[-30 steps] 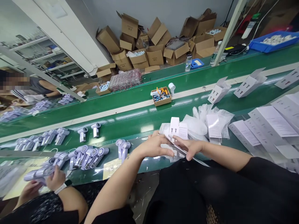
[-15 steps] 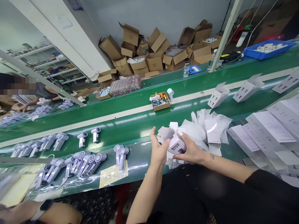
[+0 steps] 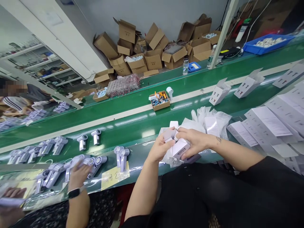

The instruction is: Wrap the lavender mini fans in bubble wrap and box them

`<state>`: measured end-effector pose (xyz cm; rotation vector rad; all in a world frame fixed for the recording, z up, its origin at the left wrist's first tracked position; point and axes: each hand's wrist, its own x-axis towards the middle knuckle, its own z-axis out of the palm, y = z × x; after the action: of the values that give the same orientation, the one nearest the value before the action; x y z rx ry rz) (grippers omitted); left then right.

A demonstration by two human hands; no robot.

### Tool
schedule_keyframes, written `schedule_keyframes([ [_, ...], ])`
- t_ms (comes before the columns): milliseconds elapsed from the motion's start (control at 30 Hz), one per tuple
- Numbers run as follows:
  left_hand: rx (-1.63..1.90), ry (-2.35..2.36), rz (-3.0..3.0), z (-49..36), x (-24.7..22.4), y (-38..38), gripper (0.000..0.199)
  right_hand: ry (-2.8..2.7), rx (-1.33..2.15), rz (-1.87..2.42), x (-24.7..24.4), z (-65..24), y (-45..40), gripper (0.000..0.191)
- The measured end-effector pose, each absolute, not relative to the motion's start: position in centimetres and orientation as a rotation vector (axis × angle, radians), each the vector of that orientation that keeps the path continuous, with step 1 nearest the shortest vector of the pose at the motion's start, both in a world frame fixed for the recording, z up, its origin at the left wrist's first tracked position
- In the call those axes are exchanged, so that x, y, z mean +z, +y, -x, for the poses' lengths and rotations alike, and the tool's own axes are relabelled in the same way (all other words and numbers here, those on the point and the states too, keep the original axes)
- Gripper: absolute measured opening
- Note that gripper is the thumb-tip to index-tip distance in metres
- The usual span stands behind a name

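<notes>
A small white cardboard box is between my hands above the near edge of the bench, one flap standing up at its open end. My left hand grips it at the flap end. From the other side my right hand closes around it, fingers reaching in at the opening. Whether anything is inside the box cannot be seen. Clear plastic bags lie just behind my hands, with a white printed box or sheet on them. Two lilac handheld fans lie left of my hands on a yellow note.
Stacked white boxes fill the right side. Open white boxes stand on the green conveyor, near a small carton of parts. At left, a co-worker's hand reaches over several lilac fans.
My right hand's fingers have moved up to the box's open end, and my left fingers have folded in around the flaps. The co-worker's watch-wearing arm has reached forward to the fans.
</notes>
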<state>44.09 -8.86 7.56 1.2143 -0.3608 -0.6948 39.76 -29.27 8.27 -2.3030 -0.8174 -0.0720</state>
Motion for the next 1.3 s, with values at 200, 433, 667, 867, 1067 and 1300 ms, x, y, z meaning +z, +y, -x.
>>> schedule_keyframes([
  [200, -0.201, -0.231, -1.605, -41.4, 7.0, -10.5, 0.045, -0.394, -0.117, 2.256, 7.4, -37.1, -27.8, 0.107],
  [433, -0.703, -0.677, -1.514, -42.3, 8.2, -8.3, 0.042, -0.373, -0.172, 2.108, 5.8, -34.8, -26.8, 0.09],
  [667, -0.708, -0.235, -1.072, -40.1, 6.8, -10.4, 0.058, -0.446, -0.224, 2.177, 6.1, -33.9, -28.2, 0.082],
  [867, -0.823, -0.126, -1.037, -38.0, 6.7, -11.7, 0.053, -0.536, -0.286, 2.13, 5.6, -32.3, -29.2, 0.077],
  [1067, -0.935, -0.019, -1.055, -37.4, 6.5, -12.9, 0.055, -0.561, -0.241, 2.116, 5.8, -31.1, -30.5, 0.076],
  [1300, -0.983, -0.47, -1.247, -39.0, 6.4, -13.8, 0.103, -0.437, -0.391, 2.03, 5.8, -31.1, -33.6, 0.095],
])
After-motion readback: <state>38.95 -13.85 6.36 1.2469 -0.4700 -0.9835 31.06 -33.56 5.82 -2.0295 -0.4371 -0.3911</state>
